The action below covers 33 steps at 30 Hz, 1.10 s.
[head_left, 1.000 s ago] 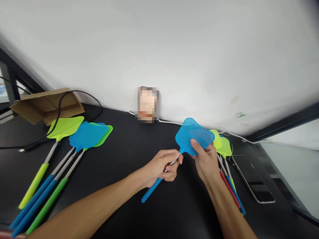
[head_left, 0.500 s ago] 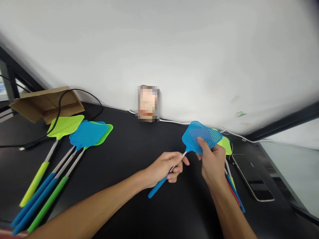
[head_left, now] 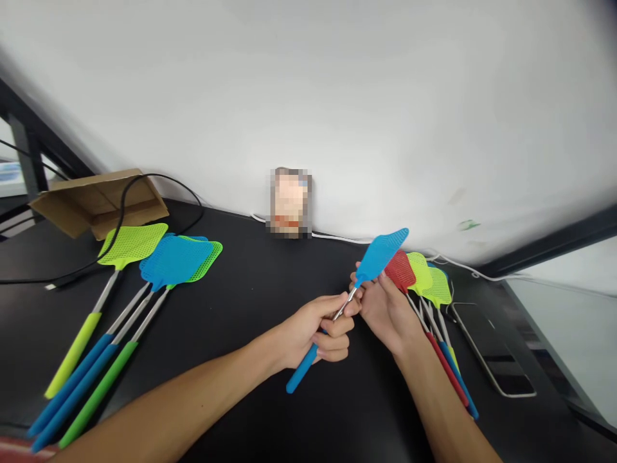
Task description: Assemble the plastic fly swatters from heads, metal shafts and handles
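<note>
My left hand (head_left: 318, 328) is closed round the thin metal shaft of a blue fly swatter (head_left: 380, 254). Its blue handle sticks out below the fist, and the perforated head tilts up to the right, seen at a slant. Around the base of that head, my right hand (head_left: 385, 312) has its palm turned up, with fingertips curled behind the neck and the thumb by the head's lower edge. Just right of it lie a red fly swatter (head_left: 401, 270), a yellow-green fly swatter (head_left: 420, 271) and others, partly overlapping and partly hidden by my right forearm.
On the left, a yellow-green swatter (head_left: 132, 244), blue swatters (head_left: 178, 260) and a green swatter (head_left: 99, 395) lie together. Behind them are a cardboard box (head_left: 103, 202) and a black cable (head_left: 120, 193). A phone (head_left: 494, 350) lies right; a blurred-out object (head_left: 290, 202) leans on the wall.
The held swatter's head has turned from face-on to slanted. My right hand has moved left and down, from the head's face to its base, uncovering the red swatter.
</note>
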Available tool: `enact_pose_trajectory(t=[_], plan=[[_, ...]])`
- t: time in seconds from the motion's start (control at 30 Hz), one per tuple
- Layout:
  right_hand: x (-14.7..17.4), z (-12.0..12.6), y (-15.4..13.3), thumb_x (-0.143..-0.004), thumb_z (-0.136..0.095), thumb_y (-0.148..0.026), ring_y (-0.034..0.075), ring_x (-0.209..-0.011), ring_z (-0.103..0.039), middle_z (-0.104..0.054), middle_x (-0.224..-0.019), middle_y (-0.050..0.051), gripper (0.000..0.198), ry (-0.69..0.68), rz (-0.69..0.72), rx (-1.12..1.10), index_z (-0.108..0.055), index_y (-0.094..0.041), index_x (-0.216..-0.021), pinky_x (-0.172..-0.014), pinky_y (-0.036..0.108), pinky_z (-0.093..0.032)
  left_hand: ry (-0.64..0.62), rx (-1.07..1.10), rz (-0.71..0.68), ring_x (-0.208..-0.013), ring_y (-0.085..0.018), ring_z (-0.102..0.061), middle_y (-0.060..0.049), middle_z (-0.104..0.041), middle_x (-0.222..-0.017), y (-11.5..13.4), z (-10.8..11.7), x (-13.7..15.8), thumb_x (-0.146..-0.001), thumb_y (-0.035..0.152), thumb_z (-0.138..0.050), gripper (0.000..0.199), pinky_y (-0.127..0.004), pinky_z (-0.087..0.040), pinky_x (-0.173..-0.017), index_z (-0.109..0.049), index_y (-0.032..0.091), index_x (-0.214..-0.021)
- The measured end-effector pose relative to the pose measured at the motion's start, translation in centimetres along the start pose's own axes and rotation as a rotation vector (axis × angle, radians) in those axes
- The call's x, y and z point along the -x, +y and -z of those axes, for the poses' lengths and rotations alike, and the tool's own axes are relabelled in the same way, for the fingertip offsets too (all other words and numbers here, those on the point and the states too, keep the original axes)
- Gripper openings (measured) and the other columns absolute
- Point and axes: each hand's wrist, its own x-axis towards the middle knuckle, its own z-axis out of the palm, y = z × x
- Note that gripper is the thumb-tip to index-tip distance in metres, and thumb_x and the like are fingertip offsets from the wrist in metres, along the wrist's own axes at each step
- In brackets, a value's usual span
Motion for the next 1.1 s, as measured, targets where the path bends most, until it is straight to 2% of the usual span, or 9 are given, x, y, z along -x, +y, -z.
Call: enact_pose_trajectory(t=[0.1, 0.2, 0.3, 0.43, 0.53, 0.67, 0.87, 0.97, 1.1], plan=[[0.1, 0.1, 0.2, -0.081, -0.078, -0.046, 0.013, -0.07, -0.049, -0.057, -0.087, -0.001, 0.03, 0.02, -0.036, -0.032, -0.07, -0.024, -0.099, -0.061, 0.027, -0.046, -0.011, -0.02, 0.043, -0.036, -0.005, -0.005, 0.012, -0.02, -0.049, -0.1, -0.2, 0.1, -0.104, 0.043, -0.042, 0.032, -0.02, -0.016, -0.037, -0.05, 0.019, -0.084], [0.2, -0.3, 0.1, -0.08, -0.08, -0.043, 0.013, -0.064, -0.045, -0.051, -0.074, -0.003, 0.025, 0.002, 0.006, 0.008, -0.065, -0.023, -0.08, -0.062, 0.028, -0.044, 0.022, -0.066, 0.017, -0.035, -0.005, -0.007, 0.012, -0.02, -0.05, -0.2, -0.3, 0.1, -0.103, 0.044, -0.044, 0.032, -0.019, -0.017, -0.036, -0.051, 0.019, -0.084], [0.3, -0.6, -0.1, -0.082, -0.08, -0.035, 0.013, -0.061, -0.043, -0.047, -0.065, -0.004, 0.027, 0.059, 0.113, 0.1, -0.059, -0.022, -0.07, -0.06, 0.028, -0.042, 0.051, -0.128, -0.038, -0.035, -0.005, -0.01, 0.012, -0.022, -0.05, -0.3, -0.3, -0.1, -0.102, 0.044, -0.046, 0.031, -0.018, -0.019, -0.037, -0.052, 0.019, -0.086], [0.5, -0.6, -0.6, -0.082, -0.08, -0.026, 0.013, -0.064, -0.045, -0.051, -0.068, -0.003, 0.025, 0.118, 0.29, 0.26, -0.058, -0.021, -0.069, -0.059, 0.029, -0.039, 0.11, -0.233, -0.109, -0.036, -0.004, -0.014, 0.012, -0.026, -0.051, -0.7, 0.0, -0.3, -0.101, 0.045, -0.05, 0.03, -0.017, -0.019, -0.037, -0.054, 0.019, -0.087], [0.9, -0.5, -0.6, -0.08, -0.08, -0.026, 0.013, -0.062, -0.046, -0.051, -0.065, -0.003, 0.03, 0.2, 0.403, 0.434, -0.055, -0.02, -0.064, -0.058, 0.03, -0.037, 0.151, -0.308, -0.154, -0.036, -0.003, -0.018, 0.011, -0.029, -0.051, -1.0, 0.1, -0.4, -0.099, 0.047, -0.052, 0.032, -0.017, -0.02, -0.037, -0.056, 0.018, -0.089], [2.0, -1.0, -0.5, -0.083, -0.075, -0.03, 0.012, -0.056, -0.046, -0.049, -0.056, -0.004, 0.038, 0.401, 0.558, 0.802, -0.049, -0.02, -0.057, -0.058, 0.029, -0.038, 0.202, -0.465, -0.21, -0.035, -0.003, -0.025, 0.01, -0.035, -0.05, -1.1, -0.2, -0.3, -0.098, 0.049, -0.054, 0.034, -0.017, -0.021, -0.036, -0.06, 0.016, -0.091], [3.3, -2.8, -0.5, -0.084, -0.069, -0.028, 0.012, -0.049, -0.043, -0.048, -0.05, -0.005, 0.036, 0.575, 0.647, 1.154, -0.049, -0.021, -0.055, -0.052, 0.028, -0.034, 0.314, -0.762, -0.272, -0.032, -0.005, -0.034, 0.009, -0.041, -0.048, -1.2, -0.7, -0.1, -0.099, 0.05, -0.05, 0.039, -0.018, -0.029, -0.035, -0.065, 0.013, -0.097], [2.9, -2.7, -0.2, -0.087, -0.069, -0.034, 0.013, -0.052, -0.046, -0.051, -0.053, -0.004, 0.036, 0.506, 0.575, 1.057, -0.052, -0.021, -0.058, -0.054, 0.028, -0.035, 0.373, -0.791, -0.3, -0.032, -0.005, -0.033, 0.009, -0.041, -0.048, -1.3, -0.6, -0.2, -0.099, 0.05, -0.05, 0.039, -0.017, -0.028, -0.034, -0.064, 0.014, -0.098], [2.0, -2.3, 0.9, -0.09, -0.067, -0.047, 0.014, -0.054, -0.048, -0.053, -0.059, -0.002, 0.035, 0.302, 0.356, 0.604, -0.058, -0.022, -0.068, -0.053, 0.028, -0.037, 0.328, -0.637, -0.298, -0.03, -0.005, -0.031, 0.01, -0.041, -0.047, -1.2, -0.1, -0.6, -0.1, 0.048, -0.049, 0.035, -0.017, -0.024, -0.032, -0.057, 0.017, -0.087]])
